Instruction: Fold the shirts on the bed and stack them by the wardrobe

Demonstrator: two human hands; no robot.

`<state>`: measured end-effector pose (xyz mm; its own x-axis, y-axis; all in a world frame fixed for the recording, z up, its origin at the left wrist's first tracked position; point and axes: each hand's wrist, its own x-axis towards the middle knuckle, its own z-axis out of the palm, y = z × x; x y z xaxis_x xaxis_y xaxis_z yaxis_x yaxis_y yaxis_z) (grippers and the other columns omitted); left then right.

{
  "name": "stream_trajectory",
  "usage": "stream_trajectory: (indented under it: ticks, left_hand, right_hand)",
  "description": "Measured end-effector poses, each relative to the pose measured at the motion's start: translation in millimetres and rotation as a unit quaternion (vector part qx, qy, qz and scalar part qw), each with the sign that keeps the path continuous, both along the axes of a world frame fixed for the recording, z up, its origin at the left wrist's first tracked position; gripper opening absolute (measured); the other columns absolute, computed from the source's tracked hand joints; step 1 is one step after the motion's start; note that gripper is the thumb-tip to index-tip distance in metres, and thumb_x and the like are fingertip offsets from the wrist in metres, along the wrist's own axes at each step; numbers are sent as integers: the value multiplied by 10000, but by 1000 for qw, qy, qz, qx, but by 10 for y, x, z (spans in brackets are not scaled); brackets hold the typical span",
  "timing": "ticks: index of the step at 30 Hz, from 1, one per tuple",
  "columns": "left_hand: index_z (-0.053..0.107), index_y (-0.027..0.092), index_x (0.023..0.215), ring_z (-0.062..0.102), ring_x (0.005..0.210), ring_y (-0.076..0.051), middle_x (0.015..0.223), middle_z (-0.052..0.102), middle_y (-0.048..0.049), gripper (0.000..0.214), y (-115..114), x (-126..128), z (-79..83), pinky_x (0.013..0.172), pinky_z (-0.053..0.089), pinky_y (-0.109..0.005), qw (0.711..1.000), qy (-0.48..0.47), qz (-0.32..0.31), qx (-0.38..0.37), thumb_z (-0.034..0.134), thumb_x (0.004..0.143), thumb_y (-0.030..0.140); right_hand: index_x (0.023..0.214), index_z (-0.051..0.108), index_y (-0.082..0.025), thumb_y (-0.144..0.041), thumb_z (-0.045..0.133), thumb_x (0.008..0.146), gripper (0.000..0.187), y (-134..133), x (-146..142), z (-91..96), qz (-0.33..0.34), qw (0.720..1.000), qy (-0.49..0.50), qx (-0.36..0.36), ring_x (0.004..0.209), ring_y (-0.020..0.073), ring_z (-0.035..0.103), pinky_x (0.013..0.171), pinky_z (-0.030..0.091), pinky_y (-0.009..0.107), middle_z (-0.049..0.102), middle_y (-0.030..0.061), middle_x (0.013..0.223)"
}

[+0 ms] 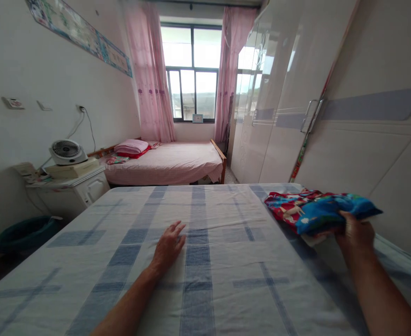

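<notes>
My left hand rests on the bed's sheet, which is white with blue stripes and checks. Its fingers are stretched out and nothing is in them. On the right, above the far right part of the bed, my right hand grips a bundle of patterned cloth, blue on the near side and red with figures on the left. The thumb lies on top of the bundle and the other fingers are hidden under it. Whether it is folded cloth or a small pillow, I cannot tell.
A wardrobe with glossy doors runs along the right side. Beyond the bed's far edge stands a second bed with pink bedding. At left are a white cabinet carrying a fan and a dark green bin.
</notes>
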<state>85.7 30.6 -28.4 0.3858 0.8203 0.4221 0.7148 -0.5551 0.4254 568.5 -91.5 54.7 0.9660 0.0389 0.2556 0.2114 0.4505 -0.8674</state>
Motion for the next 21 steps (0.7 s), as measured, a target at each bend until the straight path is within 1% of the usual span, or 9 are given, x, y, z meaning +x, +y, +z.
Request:
stream_trajectory:
  ticks: [4,7,9,10,11,13,16,19,21]
  left_hand:
    - [591,168,1152,502,1198,-225,1292,537,-116,323,-96,71,236,1008,414,-401,991,-124,-15,39,452,873,252]
    - [590,202,1141,514,1173,-197,1252,560,-86,291,-218,99,529,1006,407,-377,976,-196,-48,76,446,896,268]
    - [585,218,1148,509,1169,-184,1235,563,-73,287,-288,107,693,1006,398,-358,965,-237,-58,96,432,909,262]
    - [577,227,1163,498,1178,-183,1242,554,-69,294,-310,110,741,1009,391,-355,962,-247,-58,100,428,912,262]
    - [563,235,1187,483,1194,-188,1261,538,-68,307,-320,113,760,1013,384,-356,963,-246,-55,97,433,910,265]
    - [539,229,1222,479,1196,-212,1275,522,-78,352,-307,119,705,1006,386,-366,973,-217,-43,65,491,878,282]
    - [563,172,1167,562,1061,-238,1145,583,-110,380,-250,124,466,922,442,-378,987,-161,-11,-14,576,796,254]
    - [561,146,1114,598,939,-231,997,627,-100,363,-210,126,246,846,463,-371,985,-166,17,-54,577,756,202]
    - [582,147,1017,610,845,-209,882,649,-67,299,-190,147,189,777,473,-335,971,-216,18,-101,594,721,186]
  right_hand:
    - [696,591,-185,-178,741,425,310,356,-606,587,181,982,-14,50,615,157,580,619,501,358,620,-9,692]
    - [789,597,-178,-179,766,468,363,475,-1161,1003,259,961,-72,60,611,129,579,622,509,298,628,-29,688]
    - [877,601,-188,-275,762,566,361,490,-1505,1107,359,926,-109,40,648,130,596,648,517,291,646,-21,744]
    - [932,600,-199,-347,725,636,354,494,-1654,1080,426,897,-118,29,689,138,611,671,522,298,657,-7,802]
    - [980,595,-213,-408,674,694,355,502,-1785,996,488,865,-116,15,734,147,623,695,525,309,663,6,867]
    - [1020,592,-233,-463,611,737,365,536,-1992,677,582,806,-94,-49,813,168,638,721,530,326,662,27,966]
    - [926,631,-204,-385,665,662,322,601,-2194,22,618,740,-116,-239,829,204,652,692,537,324,678,49,940]
    - [858,650,-192,-336,607,672,239,647,-2322,-464,550,734,-227,-326,799,216,643,659,521,310,694,48,847]
    - [848,647,-192,-304,564,689,212,678,-2392,-592,518,747,-257,-329,795,212,631,661,503,299,696,39,821]
